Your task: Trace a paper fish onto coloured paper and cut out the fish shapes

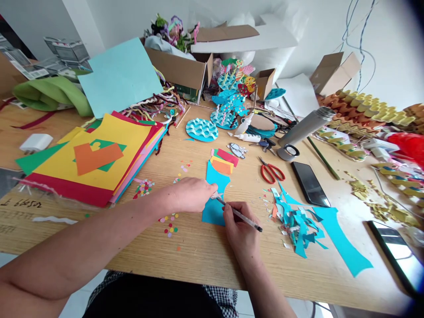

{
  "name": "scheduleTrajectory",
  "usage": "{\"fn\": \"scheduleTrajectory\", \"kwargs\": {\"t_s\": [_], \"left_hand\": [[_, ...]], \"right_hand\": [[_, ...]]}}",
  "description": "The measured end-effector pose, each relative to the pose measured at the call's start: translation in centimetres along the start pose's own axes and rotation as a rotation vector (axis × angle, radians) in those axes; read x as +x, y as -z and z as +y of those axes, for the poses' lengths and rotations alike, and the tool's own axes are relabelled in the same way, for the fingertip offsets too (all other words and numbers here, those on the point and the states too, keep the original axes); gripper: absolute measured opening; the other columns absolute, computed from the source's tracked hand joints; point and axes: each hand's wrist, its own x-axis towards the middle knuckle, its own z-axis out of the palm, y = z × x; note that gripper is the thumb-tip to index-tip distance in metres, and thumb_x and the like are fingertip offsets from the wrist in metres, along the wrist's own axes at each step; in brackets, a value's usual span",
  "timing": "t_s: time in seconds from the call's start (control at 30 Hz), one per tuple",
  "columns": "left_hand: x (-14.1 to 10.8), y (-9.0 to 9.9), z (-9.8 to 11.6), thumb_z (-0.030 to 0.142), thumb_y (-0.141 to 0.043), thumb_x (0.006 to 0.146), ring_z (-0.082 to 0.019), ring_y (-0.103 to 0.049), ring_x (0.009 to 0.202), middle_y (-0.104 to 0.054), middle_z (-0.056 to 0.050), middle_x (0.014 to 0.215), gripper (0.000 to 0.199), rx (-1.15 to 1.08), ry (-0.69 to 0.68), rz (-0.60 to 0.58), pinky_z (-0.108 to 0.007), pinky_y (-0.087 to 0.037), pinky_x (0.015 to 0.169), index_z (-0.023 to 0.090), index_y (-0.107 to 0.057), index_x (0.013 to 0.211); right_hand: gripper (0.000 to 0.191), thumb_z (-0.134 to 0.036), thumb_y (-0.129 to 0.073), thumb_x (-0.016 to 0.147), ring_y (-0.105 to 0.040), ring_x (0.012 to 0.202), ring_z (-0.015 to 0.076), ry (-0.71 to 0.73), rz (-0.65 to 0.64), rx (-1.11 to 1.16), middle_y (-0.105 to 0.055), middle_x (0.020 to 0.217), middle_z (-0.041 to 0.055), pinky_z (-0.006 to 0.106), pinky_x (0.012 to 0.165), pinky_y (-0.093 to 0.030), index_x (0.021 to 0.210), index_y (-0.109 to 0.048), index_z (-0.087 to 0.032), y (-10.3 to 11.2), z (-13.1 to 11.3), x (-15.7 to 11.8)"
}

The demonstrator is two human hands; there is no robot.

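Note:
My left hand reaches across a sheet of blue paper, its fingers bunched together. At its fingertips a small pale piece lies against the paper; its exact shape is too small to make out. My right hand is closed around a pen with a clear barrel and dark end, the tip touching at or beside that pale piece. Just beyond the blue sheet, red, yellow and orange paper strips overlap its upper edge. Red-handled scissors lie to the right.
Coloured paper sheets are stacked at left. Blue paper scraps and a phone lie at right, near a steel flask. Wavy paper discs, a glue bottle and a cardboard box stand farther back.

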Motion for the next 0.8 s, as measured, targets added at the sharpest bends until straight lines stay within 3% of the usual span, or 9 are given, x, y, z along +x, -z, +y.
{"fn": "scheduleTrajectory", "kwargs": {"t_s": [0.8], "left_hand": [[-0.09,0.13,0.05,0.013,-0.043,0.082,-0.024,-0.065,0.072,-0.067,-0.009,0.083,0.021,-0.013,-0.002,-0.008,-0.029,-0.042,0.056,0.02,-0.055,0.098]], "right_hand": [[0.015,-0.029,-0.055,0.084,-0.056,0.049,0.013,0.011,-0.008,0.004,-0.065,0.062,0.0002,0.024,0.048,-0.042,0.074,-0.059,-0.019,-0.03,-0.05,-0.12]]}}
